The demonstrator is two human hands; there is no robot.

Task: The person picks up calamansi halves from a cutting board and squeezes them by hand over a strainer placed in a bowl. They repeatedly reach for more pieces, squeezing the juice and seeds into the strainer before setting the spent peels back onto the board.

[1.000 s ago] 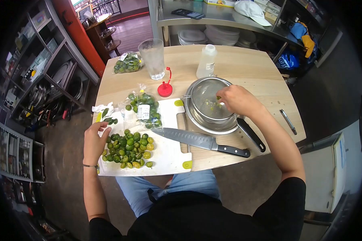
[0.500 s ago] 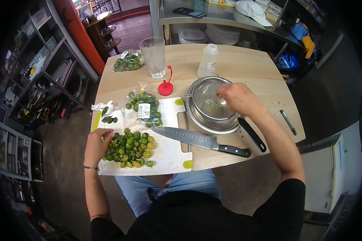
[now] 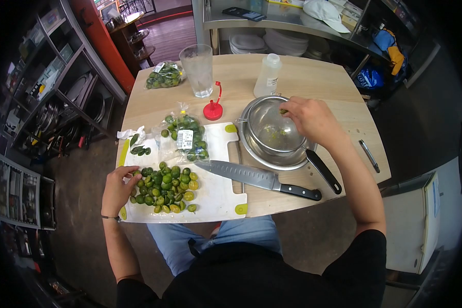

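green, small, round citrus fruit [image 3: 167, 179], several cut to yellow flesh: heaped on your white cutting board [image 3: 218, 200], head view. your left hand [image 3: 119, 187]: at the heap's left edge, thumb and fingers curved toward the fruit; whether they are closed on one, cannot tell. your right hand [image 3: 313, 120]: above the mesh strainer [image 3: 266, 120], fingertips together, pinched on a small green fruit piece [image 3: 283, 111]. strainer: set over a steel bowl [image 3: 272, 162], pale bits on its mesh, black handle angled toward your right side. knife [image 3: 241, 173]: blade lying across your board, handle beyond its right edge. clear bag [image 3: 195, 139] of whole green fruit, labelled: at the board's far edge. red cap [image 3: 213, 110]: on the table, just past the board. drinking glass [image 3: 196, 72] and squeeze bottle [image 3: 268, 77]: upright, farther from you. pen [image 3: 369, 155]: by the table's right edge.
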